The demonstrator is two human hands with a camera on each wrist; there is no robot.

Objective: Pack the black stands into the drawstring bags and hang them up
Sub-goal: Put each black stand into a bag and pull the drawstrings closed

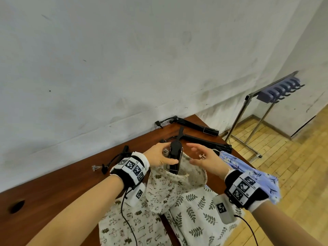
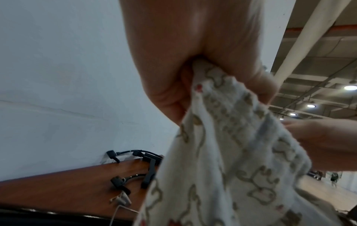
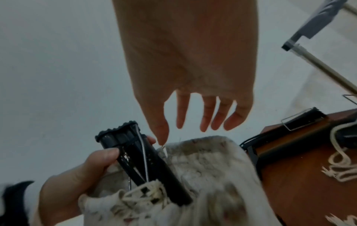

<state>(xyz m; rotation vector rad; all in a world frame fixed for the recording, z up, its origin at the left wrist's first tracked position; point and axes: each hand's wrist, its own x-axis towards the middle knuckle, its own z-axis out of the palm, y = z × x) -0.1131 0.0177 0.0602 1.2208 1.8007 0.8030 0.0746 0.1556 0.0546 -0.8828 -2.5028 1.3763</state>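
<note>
A folded black stand (image 1: 174,157) stands upright, its lower end inside the mouth of a cream animal-print drawstring bag (image 1: 159,189). My left hand (image 1: 168,153) grips the stand's upper part together with the bag's rim. In the right wrist view the stand (image 3: 139,157) juts out of the bag (image 3: 203,160), with the left hand (image 3: 131,146) wrapped round it. My right hand (image 1: 193,153) hovers just right of the stand, fingers spread, holding nothing. The left wrist view shows my left hand (image 2: 222,76) clutching bag fabric (image 2: 231,137).
Two more black stands (image 1: 195,125) (image 1: 205,142) lie at the far end of the brown table (image 1: 53,192), and another (image 1: 117,157) lies left. A leaf-print bag (image 1: 195,210) and a blue floral bag (image 1: 248,174) lie nearby. A metal hook rack (image 1: 280,87) stands right.
</note>
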